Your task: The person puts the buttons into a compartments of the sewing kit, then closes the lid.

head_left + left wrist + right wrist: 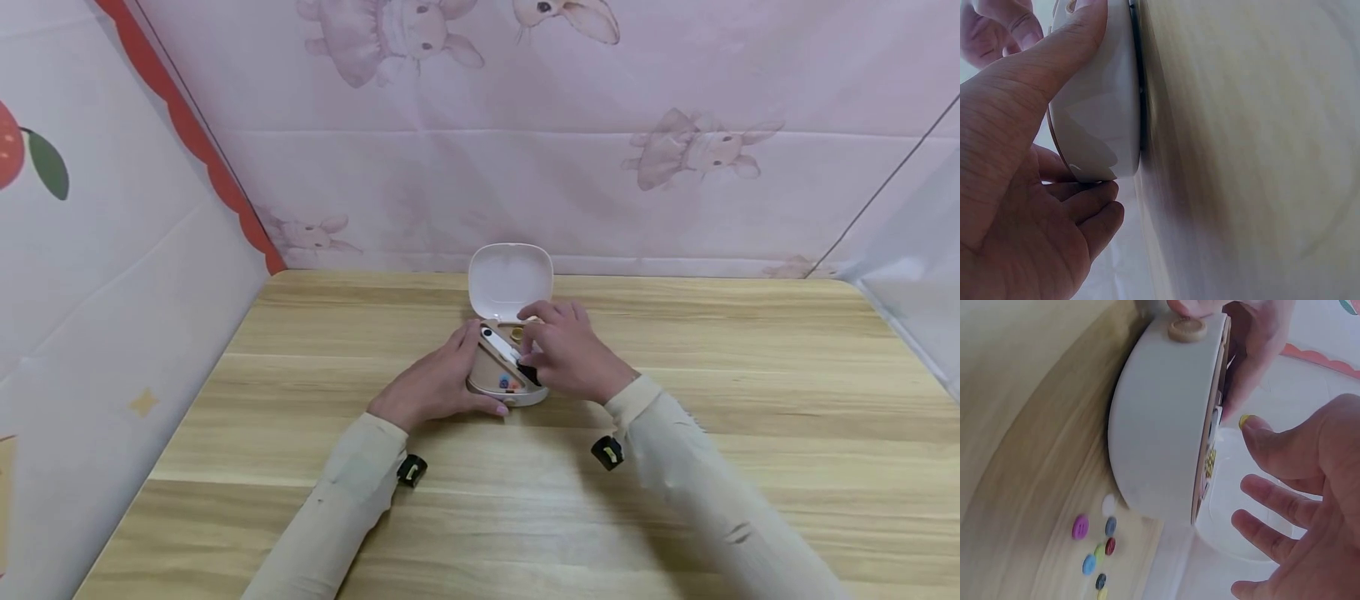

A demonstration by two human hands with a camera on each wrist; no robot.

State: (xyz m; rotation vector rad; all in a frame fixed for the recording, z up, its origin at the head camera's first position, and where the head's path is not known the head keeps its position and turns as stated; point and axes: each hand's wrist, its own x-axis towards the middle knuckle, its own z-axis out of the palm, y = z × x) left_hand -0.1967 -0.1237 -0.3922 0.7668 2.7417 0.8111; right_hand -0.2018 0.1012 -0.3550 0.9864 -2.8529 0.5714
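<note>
The left hand (437, 379), gripping the white case (1157, 419), should brace it against the tabletop (480, 517) so the right hand (567, 350), seemingly pinching a small yellow piece (1244, 420), can work lightly.

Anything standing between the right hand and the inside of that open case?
Nothing visible does. The right hand, a small yellow piece at its thumb tip, is over the right part of the case. The lid stands raised at the far side, and the left hand grips the left side, out of the way.
</note>
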